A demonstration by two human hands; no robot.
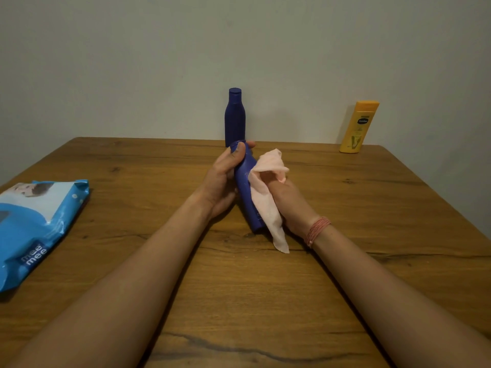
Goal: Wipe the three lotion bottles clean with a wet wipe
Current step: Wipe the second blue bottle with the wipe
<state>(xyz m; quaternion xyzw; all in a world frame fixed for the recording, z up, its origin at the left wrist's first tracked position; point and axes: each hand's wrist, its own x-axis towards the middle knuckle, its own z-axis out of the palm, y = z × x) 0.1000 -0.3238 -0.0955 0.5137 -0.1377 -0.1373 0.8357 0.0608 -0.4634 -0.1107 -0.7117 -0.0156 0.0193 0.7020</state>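
The left hand grips the upper part of a dark blue lotion bottle, held tilted over the wooden desk. The right hand presses a pale wet wipe against the bottle's side, fingers curled behind it. A second blue bottle and a yellow lotion bottle stand upright at the desk's far edge, well apart. A blue wipes pack lies at left

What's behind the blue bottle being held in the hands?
Behind the held blue bottle stands a second blue bottle, upright at the table's far edge by the wall. Its base is hidden by the held bottle and the left hand.
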